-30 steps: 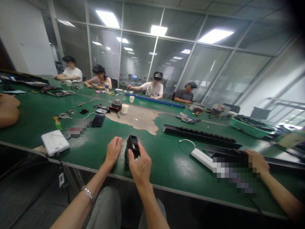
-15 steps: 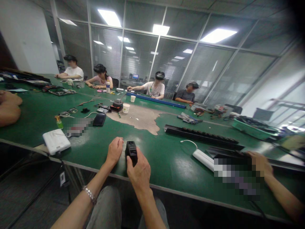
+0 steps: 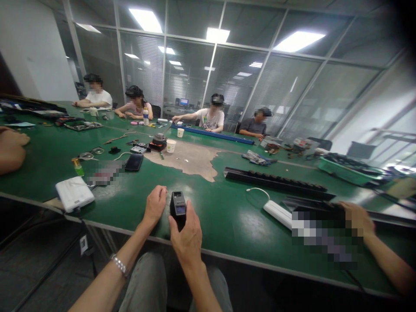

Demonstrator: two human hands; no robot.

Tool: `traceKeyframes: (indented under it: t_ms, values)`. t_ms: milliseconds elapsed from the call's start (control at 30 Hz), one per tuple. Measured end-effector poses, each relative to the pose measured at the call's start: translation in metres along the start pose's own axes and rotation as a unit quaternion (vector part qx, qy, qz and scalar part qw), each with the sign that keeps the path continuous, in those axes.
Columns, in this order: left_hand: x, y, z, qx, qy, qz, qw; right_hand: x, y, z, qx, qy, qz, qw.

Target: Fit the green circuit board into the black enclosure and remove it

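My right hand [image 3: 190, 232] grips a black box-shaped device [image 3: 177, 208] by its sides, thumb on the left and fingers on the right. Its end facing me has small openings and a bluish-grey panel like a little screen. The device is held at the table's near edge; whether its base touches the table I cannot tell. Just left of it, my left hand [image 3: 156, 203] rests on the green table [image 3: 240, 229] in a loose fist, apart from the device. Nothing shows in its curled fingers.
A white box-shaped device [image 3: 74, 193] and a phone [image 3: 134, 162] lie to the left. On the right are a white power strip [image 3: 277, 213], a black slotted rail [image 3: 276, 182] and a neighbour's hand [image 3: 359, 219]. Paper cups [image 3: 170, 146] stand farther back. Several people sit opposite.
My right hand has tilted the black device, so its end panel now shows more clearly. The left hand keeps its loose fist, and the view has shifted slightly.
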State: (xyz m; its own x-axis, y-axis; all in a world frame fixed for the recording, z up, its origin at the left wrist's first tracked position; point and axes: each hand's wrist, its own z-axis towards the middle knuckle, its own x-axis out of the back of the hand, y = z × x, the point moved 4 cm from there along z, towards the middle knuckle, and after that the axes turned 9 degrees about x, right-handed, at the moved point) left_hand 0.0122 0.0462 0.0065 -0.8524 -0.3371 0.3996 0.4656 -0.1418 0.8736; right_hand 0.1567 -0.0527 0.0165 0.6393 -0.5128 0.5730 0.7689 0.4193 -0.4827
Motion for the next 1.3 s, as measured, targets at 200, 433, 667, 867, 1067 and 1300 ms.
traceKeyframes:
  t_ms: [200, 433, 667, 867, 1067, 1300]
  values:
    - [0.001, 0.003, -0.002, -0.002, 0.003, 0.001, 1.000, 0.001, -0.001, 0.006, -0.022, -0.011, 0.012, 1.000]
    - [0.002, 0.007, -0.003, -0.015, -0.005, 0.015, 1.000, 0.034, -0.004, 0.039, -0.025, 0.063, 0.068, 0.995]
    - [0.001, 0.008, -0.003, -0.015, -0.001, 0.025, 1.000, 0.036, 0.037, 0.022, -0.076, 0.056, 0.033, 0.995]
    - [0.001, 0.011, -0.003, -0.037, 0.002, 0.047, 0.998, 0.024, 0.049, 0.006, -0.066, 0.019, 0.010, 0.998]
    - [0.000, 0.010, -0.002, -0.036, 0.004, 0.052, 0.998, 0.029, 0.047, 0.004, -0.017, 0.036, -0.004, 0.999]
    - [0.000, 0.010, -0.003, -0.041, 0.005, 0.051, 0.998, 0.025, 0.046, 0.002, -0.004, 0.018, 0.007, 1.000]
